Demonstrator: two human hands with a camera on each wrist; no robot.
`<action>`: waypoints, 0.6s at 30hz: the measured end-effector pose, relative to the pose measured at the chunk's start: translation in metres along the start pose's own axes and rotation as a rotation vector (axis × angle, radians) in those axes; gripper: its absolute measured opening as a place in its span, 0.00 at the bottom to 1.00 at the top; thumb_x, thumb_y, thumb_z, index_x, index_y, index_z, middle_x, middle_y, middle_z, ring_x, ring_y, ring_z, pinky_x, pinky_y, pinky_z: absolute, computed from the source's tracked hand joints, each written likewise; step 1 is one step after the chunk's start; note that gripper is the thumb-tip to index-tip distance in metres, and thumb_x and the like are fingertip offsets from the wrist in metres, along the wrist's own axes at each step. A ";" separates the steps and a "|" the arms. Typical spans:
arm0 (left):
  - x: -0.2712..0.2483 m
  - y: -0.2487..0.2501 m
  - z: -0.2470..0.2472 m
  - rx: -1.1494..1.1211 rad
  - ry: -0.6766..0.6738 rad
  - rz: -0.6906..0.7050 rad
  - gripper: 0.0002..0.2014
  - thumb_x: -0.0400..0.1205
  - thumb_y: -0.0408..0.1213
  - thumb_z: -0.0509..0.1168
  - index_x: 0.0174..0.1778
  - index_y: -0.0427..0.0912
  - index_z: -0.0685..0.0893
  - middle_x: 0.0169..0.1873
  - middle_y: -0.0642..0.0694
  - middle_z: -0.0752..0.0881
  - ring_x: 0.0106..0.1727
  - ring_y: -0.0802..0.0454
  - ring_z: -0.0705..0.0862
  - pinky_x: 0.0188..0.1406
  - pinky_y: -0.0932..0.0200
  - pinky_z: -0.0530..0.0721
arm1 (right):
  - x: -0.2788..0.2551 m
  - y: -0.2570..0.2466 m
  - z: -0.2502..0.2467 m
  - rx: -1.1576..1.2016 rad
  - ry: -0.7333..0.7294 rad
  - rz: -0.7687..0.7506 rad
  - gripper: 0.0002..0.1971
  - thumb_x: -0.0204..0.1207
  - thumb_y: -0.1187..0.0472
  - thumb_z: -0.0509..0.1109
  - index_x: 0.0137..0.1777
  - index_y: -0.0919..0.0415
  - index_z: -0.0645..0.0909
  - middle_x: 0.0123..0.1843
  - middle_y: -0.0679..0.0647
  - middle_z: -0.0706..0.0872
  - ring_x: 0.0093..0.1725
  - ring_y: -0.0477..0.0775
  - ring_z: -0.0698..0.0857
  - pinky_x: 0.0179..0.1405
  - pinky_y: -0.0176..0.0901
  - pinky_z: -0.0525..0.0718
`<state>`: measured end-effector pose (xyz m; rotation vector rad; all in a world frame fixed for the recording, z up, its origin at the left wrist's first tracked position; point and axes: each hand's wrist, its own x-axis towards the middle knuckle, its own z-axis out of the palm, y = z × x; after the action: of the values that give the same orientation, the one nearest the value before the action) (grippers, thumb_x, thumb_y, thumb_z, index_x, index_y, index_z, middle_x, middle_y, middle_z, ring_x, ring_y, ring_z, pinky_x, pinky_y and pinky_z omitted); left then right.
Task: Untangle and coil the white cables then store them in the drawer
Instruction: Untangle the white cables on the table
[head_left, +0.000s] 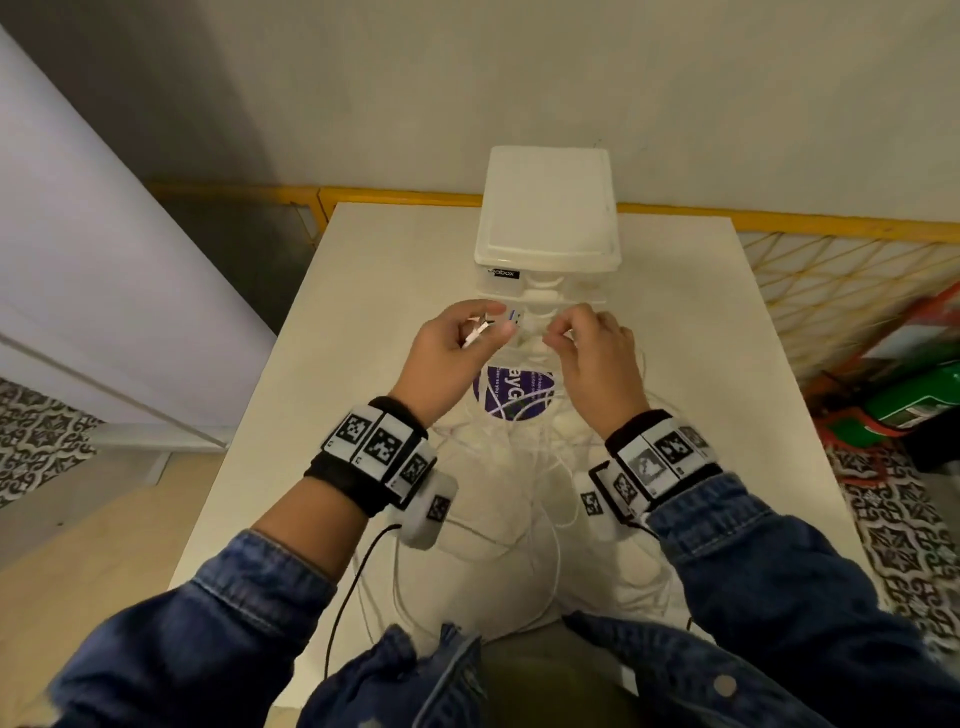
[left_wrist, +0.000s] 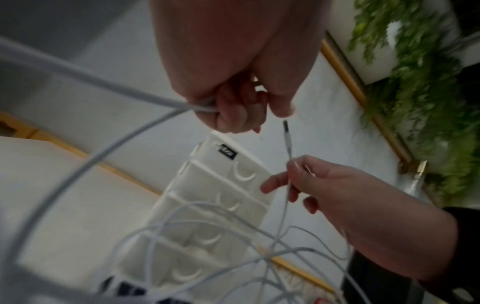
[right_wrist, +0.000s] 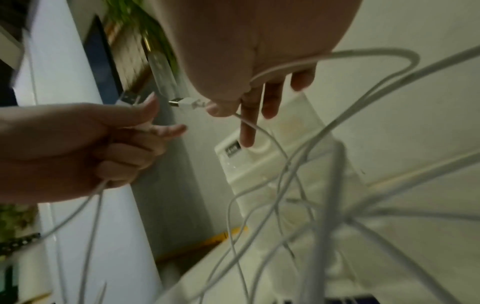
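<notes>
We hold the white cables (head_left: 519, 467) raised above the white table (head_left: 701, 312), in front of the closed drawer unit (head_left: 548, 208). Our left hand (head_left: 452, 353) grips cable strands in curled fingers. Our right hand (head_left: 592, 358) pinches a cable just behind its USB plug (right_wrist: 182, 102). A yellow lattice rail (head_left: 831, 260) runs behind the table, against a pale wall. The tangle blurs in both wrist views.

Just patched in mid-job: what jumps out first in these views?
Both hands are raised in front of the white drawer unit at the table's far edge: the left hand grips cable ends, and the right hand pinches a cable near its plug. Below them, the white cables hang in a loose tangle over the table.
</notes>
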<state>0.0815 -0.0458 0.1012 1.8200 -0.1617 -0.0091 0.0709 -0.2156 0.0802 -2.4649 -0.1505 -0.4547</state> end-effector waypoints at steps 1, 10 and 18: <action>-0.001 0.011 0.005 -0.041 -0.012 0.037 0.09 0.78 0.40 0.70 0.53 0.47 0.86 0.41 0.50 0.84 0.41 0.61 0.80 0.45 0.71 0.76 | 0.000 -0.007 -0.007 0.047 -0.003 -0.025 0.05 0.79 0.60 0.64 0.47 0.62 0.76 0.45 0.57 0.86 0.48 0.61 0.79 0.44 0.45 0.63; -0.006 0.063 0.029 -0.176 0.091 0.216 0.12 0.87 0.36 0.53 0.37 0.47 0.75 0.35 0.43 0.84 0.24 0.62 0.72 0.29 0.68 0.70 | -0.011 -0.027 -0.057 0.245 0.042 0.020 0.10 0.83 0.55 0.57 0.53 0.58 0.77 0.39 0.48 0.83 0.38 0.51 0.80 0.39 0.48 0.78; -0.023 0.067 0.045 -0.124 0.015 0.063 0.14 0.86 0.48 0.53 0.44 0.47 0.80 0.28 0.54 0.76 0.24 0.67 0.74 0.30 0.67 0.71 | -0.014 -0.037 -0.079 0.443 -0.080 0.088 0.23 0.84 0.61 0.56 0.78 0.61 0.61 0.59 0.54 0.77 0.59 0.44 0.73 0.60 0.29 0.68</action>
<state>0.0472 -0.1029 0.1527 1.6905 -0.2041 0.0380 0.0270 -0.2336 0.1551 -2.0452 -0.1555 -0.2522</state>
